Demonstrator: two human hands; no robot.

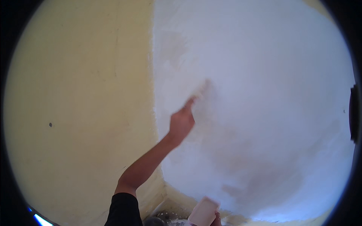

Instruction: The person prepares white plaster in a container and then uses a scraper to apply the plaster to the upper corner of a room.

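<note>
Yellow wall [83, 94] left, white wall [264, 75] right | my left hand [183, 122] closed round a blurred tool [202, 90], arm stretched, presumably for reach | my right hand [217, 219] holds the tub [204, 211] low by its edge, likely keeping it handy

- left wall [83, 86]: dull yellow, mottled, with faint darker streaks and scuffs
- spot [50, 124] on it: dark grey
- right wall [264, 86]: white with a cool bluish cast, cloudy, patched with grey-beige smears low down and fainter ones up by the yellow
- border between the two walls: ragged, thin and whiter
- strip [177, 193] under the white: yellow
- sleeve [123, 209]: plain black
- tub [204, 213]: pale pink-beige, plain
- tool [199, 93]: a cream blur, browner at the tip
- object [353, 113] at far right: black
</note>
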